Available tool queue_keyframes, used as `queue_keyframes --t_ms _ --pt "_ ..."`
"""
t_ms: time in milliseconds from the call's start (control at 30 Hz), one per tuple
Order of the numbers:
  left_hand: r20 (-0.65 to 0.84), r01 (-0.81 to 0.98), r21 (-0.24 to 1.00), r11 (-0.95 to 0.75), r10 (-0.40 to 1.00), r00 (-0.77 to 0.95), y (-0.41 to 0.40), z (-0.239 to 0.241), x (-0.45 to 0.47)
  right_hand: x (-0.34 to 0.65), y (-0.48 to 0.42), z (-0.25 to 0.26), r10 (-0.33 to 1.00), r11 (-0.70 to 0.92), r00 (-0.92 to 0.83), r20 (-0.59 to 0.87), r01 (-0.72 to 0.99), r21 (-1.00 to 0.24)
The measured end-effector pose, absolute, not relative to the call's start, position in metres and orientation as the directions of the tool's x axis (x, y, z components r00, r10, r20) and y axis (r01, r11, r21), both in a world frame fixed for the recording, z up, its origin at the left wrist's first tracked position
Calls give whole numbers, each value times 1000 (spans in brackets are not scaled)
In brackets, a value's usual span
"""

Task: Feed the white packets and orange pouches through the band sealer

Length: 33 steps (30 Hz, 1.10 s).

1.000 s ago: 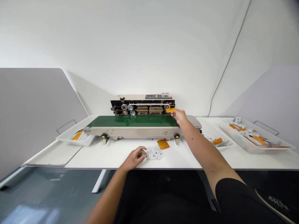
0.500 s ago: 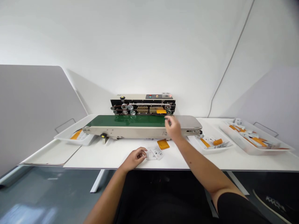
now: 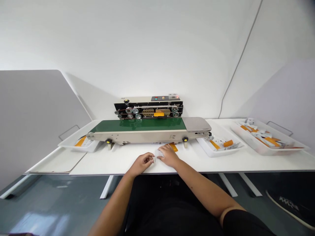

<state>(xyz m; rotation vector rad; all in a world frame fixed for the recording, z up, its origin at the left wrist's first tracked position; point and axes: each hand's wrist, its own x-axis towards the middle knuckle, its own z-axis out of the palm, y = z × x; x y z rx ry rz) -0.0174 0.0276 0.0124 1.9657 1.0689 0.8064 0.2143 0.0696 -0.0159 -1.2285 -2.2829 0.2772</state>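
Observation:
On the table in front of me, my right hand (image 3: 169, 156) has its fingers and thumb closed around a small printed white packet (image 3: 158, 153). Close by on the left is my left hand (image 3: 142, 164), its fingers curled and fingertips at the packet's edge; what they pinch is too small to make out. Behind my right fingers lies an orange packet (image 3: 174, 147), partly covered. Another orange packet (image 3: 158, 114) sticks out from the rollers of the band sealing machine (image 3: 149, 108), above its green conveyor belt (image 3: 140, 125).
A white tray (image 3: 92, 149) with an orange and white packet stands left of the conveyor. Two more trays are at the right: a nearer tray (image 3: 216, 153) and a fuller tray (image 3: 265, 149), both holding packets. The table's front edge (image 3: 98, 174) runs just before my forearms.
My right hand has come down from the conveyor's right end to the packets on the table. The orange packet in the sealer has moved left. My left hand has hardly moved.

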Motion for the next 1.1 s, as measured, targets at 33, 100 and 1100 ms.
queue_keyframes --t_ms 33,100,1100 --pt "168 411 833 -370 877 449 28 13 -17 214 70 -16 824 562 -438 359 714 -417" --pt "167 415 833 -366 881 443 28 13 -17 215 69 -16 824 561 -433 366 713 -420" --pt "275 462 723 -514 828 489 28 15 -12 208 52 4 701 696 -425 573 583 -419"
